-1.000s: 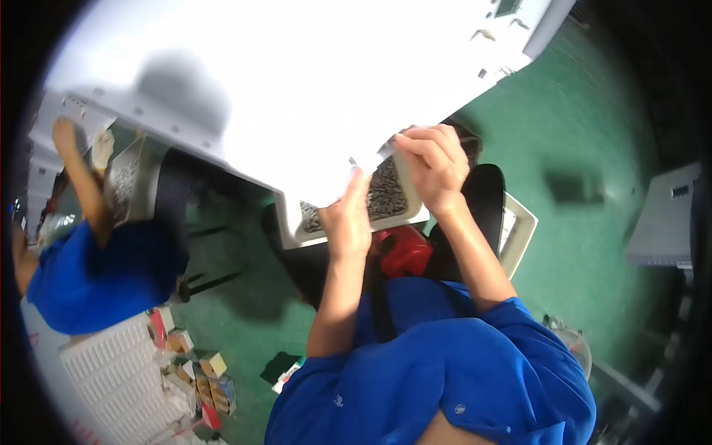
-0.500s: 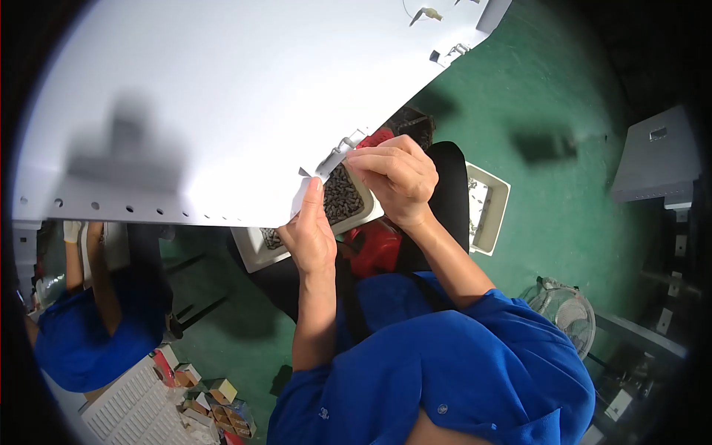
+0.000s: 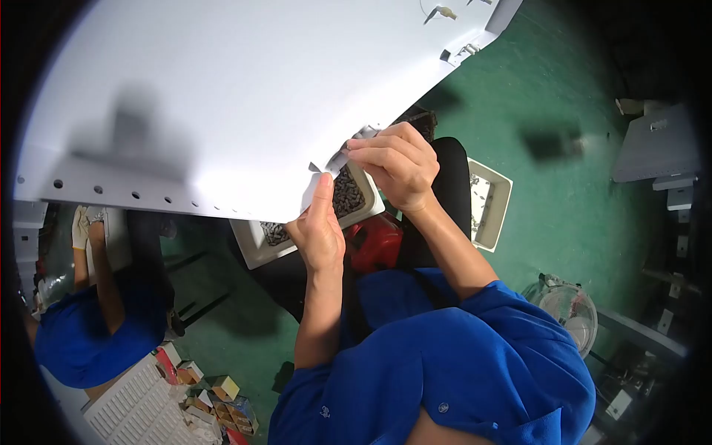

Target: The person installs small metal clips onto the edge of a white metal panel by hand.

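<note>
A large white metal panel (image 3: 245,96) with a row of round holes along its near edge spreads over the upper left. My left hand (image 3: 320,236) is closed on its near right corner, thumb on top and the other fingers hidden underneath. At the panel's right edge my right hand (image 3: 400,167) has its fingertips pinched together. Whatever they hold is too small or covered to make out. Just beyond those fingertips is a small metal hinge fitting (image 3: 365,133), partly covered. A similar hinge (image 3: 469,50) sits farther up the same edge.
Below the panel, a cream bin (image 3: 256,254) of small grey metal pins rests at my lap, beside a red object (image 3: 375,241). Another cream tray (image 3: 506,204) lies right. A fan (image 3: 567,315) stands lower right. At left works a person in blue (image 3: 104,326); small boxes (image 3: 222,389) lie nearby.
The panel has shifted slightly right, its near edge a little higher. My left hand moved along with it. My right fingers now cover more of the hinge fitting. The co-worker's gloved hand has moved.
</note>
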Demonstrator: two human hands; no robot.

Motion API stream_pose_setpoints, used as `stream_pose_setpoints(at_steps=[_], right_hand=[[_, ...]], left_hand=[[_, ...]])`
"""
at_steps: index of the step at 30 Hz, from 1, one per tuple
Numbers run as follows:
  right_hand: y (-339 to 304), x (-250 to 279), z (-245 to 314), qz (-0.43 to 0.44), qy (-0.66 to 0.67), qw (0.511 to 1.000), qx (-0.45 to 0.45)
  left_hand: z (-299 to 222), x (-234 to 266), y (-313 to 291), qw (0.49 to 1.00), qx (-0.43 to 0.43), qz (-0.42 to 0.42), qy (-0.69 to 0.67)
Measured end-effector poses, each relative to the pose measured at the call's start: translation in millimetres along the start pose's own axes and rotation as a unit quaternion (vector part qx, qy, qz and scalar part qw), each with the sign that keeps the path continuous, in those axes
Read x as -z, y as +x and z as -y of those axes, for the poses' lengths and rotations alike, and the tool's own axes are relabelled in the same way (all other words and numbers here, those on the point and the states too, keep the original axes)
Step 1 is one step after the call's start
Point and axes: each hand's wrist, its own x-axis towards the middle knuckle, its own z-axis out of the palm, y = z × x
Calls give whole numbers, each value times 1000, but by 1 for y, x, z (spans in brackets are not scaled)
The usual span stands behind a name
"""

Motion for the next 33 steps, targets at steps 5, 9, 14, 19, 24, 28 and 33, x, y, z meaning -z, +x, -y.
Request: stream_pose_setpoints(at_steps=[5, 9, 14, 19, 24, 28, 33], right_hand=[[6, 3, -6, 29, 13, 999, 22], [0, 12, -10, 22, 15, 999, -19], [-2, 15, -11, 30, -1, 999, -19], [-4, 14, -14, -7, 7, 1000, -27], [-2, 14, -13, -12, 10, 999, -40], [-4, 27, -18, 11, -9, 998, -67], [-2, 40, -11, 17, 12, 989, -150]], left_hand=[[5, 4, 7, 1000, -15, 7, 7], [6, -2, 7, 1000, -21, 4, 7], [8, -4, 7, 1000, -11, 19, 10], [13, -5, 9, 998, -33, 34, 47], [14, -9, 10, 999, -5, 20, 26], [6, -1, 19, 981, 47, 151, 110], [-3, 68, 76, 741, 23, 252, 622]])
